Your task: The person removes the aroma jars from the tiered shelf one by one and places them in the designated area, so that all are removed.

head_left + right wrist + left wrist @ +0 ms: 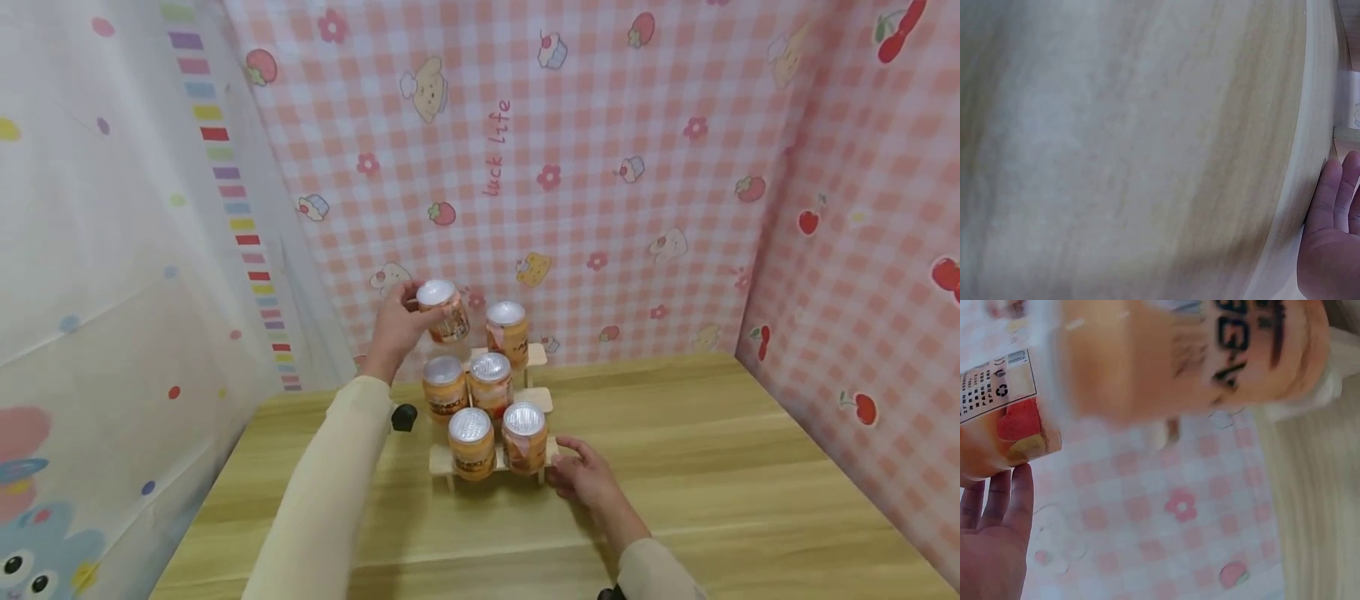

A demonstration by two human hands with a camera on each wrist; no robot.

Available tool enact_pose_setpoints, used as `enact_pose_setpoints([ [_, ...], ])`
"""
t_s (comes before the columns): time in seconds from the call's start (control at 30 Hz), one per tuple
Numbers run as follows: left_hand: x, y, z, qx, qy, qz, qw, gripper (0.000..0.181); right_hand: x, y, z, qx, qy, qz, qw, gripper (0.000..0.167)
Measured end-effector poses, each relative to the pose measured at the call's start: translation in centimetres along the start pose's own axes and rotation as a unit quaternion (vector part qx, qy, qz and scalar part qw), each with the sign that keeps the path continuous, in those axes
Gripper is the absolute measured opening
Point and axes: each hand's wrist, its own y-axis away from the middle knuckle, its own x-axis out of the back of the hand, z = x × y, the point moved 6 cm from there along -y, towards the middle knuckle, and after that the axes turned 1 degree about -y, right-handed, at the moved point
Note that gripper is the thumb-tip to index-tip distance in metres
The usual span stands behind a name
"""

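Observation:
My left hand (396, 329) grips an orange drink can (448, 323) with a silver top, slightly tilted, above the left part of a wooden tiered stand's top step (536, 356). In the left wrist view, the fingers (1019, 494) lie against the held can (1019, 428). Another can (507, 333) stands on that step's right part. Two cans, one on the left (445, 392) and one beside it (491, 387), occupy the middle step. On the bottom step are two more (472, 450) (524, 442). My right hand (590, 479) rests at the bottom step's right end, fingers loosely extended.
The stand sits on a wood-grain table (675, 467) near its back edge. Behind hangs a pink checked cloth (585, 217), and a pale curtain (112, 275) hangs at the left. A black wrist-camera piece (403, 417) is beside the left sleeve, close to the middle-step cans.

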Motion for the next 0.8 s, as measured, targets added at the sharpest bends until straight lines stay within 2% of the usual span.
enact_pose_setpoints([
  [0.1, 2.0, 0.4, 1.0, -0.018, 0.014, 0.019, 0.9996, 0.06, -0.1, -0.1, -0.2, 0.007, 0.004, -0.005, 1.0, 0.042],
  [0.23, 5.0, 1.6, 2.1, -0.049, 0.0, 0.027, 0.9984, 0.06, -0.2, -0.1, -0.1, 0.007, 0.003, -0.008, 0.9999, 0.042],
  [0.37, 7.8, 3.5, 1.9, -0.046, -0.023, 0.022, 0.9984, 0.062, -0.3, 0.1, 0.2, 0.005, 0.003, -0.01, 0.9999, 0.043],
  [0.47, 9.3, 5.2, 1.0, -0.028, -0.036, 0.02, 0.9988, 0.065, -0.3, 0.3, 0.1, 0.008, 0.005, -0.009, 0.9999, 0.043],
  [0.57, 10.3, 7.2, -0.6, -0.012, -0.043, 0.017, 0.9988, 0.067, -0.2, 0.3, 0.2, 0.005, 0.004, -0.01, 0.9999, 0.044],
  [0.8, 11.6, 11.5, -4.9, -0.004, -0.064, 0.012, 0.9979, 0.064, -0.4, 0.2, 0.3, 0.003, 0.009, -0.016, 0.9998, 0.045],
])
